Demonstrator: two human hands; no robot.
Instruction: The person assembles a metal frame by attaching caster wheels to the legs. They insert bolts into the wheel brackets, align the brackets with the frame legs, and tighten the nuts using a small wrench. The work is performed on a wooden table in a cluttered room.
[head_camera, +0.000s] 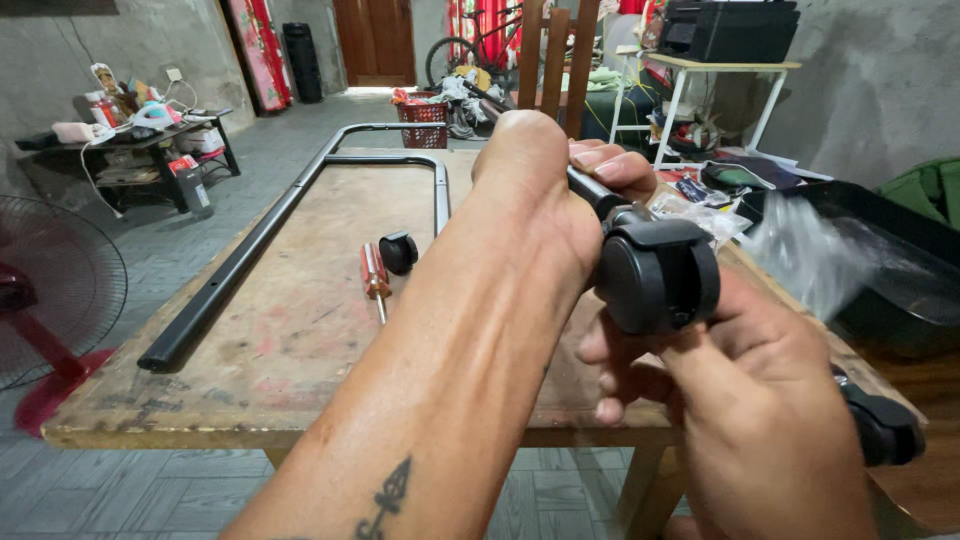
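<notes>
- Worn wooden worktop (300, 340) in a grey-walled room.
- Left hand (545, 190) clenched round a black tube (592, 192).
- Right hand (740, 400) grips the black caster wheel (658, 275) at that tube's end.
- Red-handled screwdriver (375, 275) lies beside a loose caster (398, 252).

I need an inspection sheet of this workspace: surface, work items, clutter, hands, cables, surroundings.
Surface: worn wooden table, stained.
Work items: black caster wheel held against a black tube; bent black tube frame lies on the table.
Clutter: red-handled screwdriver, loose black caster, plastic bags.
Hands: left hand grips the tube; right hand holds the wheel.
Cables: white cord by the side shelf.
Surroundings: red fan, bicycle, black tray.
</notes>
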